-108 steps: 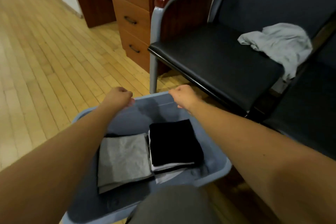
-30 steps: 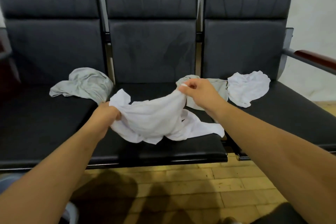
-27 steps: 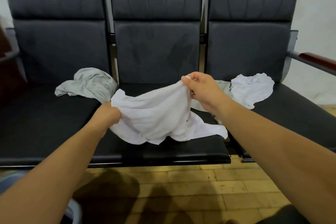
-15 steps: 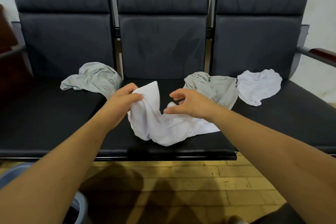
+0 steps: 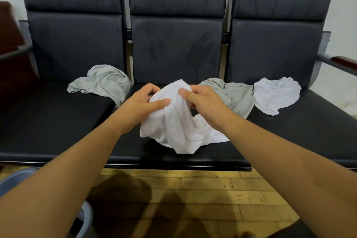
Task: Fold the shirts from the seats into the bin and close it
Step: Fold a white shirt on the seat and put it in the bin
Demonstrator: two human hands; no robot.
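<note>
White shirt, bunched over the middle seat: my left hand and right hand each pinch its top, close together, thumbs curled onto the cloth. It looks like thin, limp, creased cotton, its lower part pooled on slick black padding. My worry is that I hold a sleeve or doubled layers, so it would open twisted, or that the hem slides off the smooth edge onto the wood floor. Of the bin only a grey-blue plastic rim shows, lower left.

Bunched white shirt above middle seat, left grey shirt, right grey shirt, far white shirt
</note>
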